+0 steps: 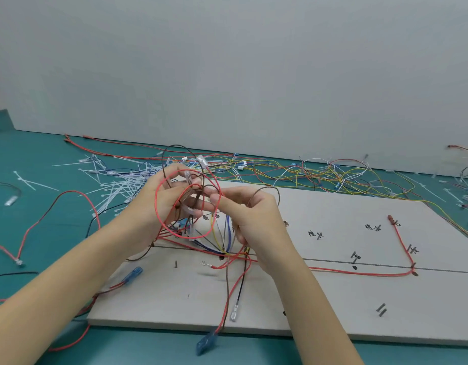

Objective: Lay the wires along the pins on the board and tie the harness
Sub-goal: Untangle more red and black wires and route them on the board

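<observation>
Both forearms are bare, with no sleeves, gloves or jewellery showing.

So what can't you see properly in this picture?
Head view only:
- Handwritten black marks on the grey board: too small and blurred to read.
- Tangle of red and brown wires: which strand each grip pinches is unclear; the left hand and right hand cover the crossings.
- Pile of white plastic cable ties: too blurred to count.
- Red wire on the green table: cut off by the left edge.

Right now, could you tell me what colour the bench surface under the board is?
Teal green bench surface, clearest in the head view.
</observation>
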Tool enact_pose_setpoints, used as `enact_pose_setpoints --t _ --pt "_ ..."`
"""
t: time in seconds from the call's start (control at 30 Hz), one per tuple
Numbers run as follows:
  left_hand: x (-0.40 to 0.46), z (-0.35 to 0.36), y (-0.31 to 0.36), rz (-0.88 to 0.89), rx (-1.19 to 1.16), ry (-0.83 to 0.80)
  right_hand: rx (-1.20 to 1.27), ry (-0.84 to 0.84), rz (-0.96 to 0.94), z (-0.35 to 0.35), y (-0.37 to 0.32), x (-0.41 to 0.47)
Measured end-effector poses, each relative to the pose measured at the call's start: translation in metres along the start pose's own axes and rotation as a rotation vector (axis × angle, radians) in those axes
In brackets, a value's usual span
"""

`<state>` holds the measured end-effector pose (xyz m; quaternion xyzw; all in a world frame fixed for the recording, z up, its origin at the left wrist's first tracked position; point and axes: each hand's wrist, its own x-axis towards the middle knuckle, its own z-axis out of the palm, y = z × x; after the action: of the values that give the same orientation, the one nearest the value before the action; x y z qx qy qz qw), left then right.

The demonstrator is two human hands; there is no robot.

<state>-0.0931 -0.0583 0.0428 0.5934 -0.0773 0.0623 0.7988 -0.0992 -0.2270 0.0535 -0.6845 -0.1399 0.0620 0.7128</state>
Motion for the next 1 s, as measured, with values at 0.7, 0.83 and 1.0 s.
enact_pose_setpoints --t 0.7,0.83,1.0 --pt "-0.012 0.019 -0.001 -0.161 -0.071 0.04 0.009 0.232 -0.138 0.01 0.005 0.0" --pt "-0.012 0.018 0.001 -0.163 -0.079 0.108 0.019 0.227 -0.131 0.017 0.01 -0.001" --pt "-0.011 0.015 0.002 -0.165 0.043 0.161 0.004 0.253 -0.096 0.019 0.016 0.001"
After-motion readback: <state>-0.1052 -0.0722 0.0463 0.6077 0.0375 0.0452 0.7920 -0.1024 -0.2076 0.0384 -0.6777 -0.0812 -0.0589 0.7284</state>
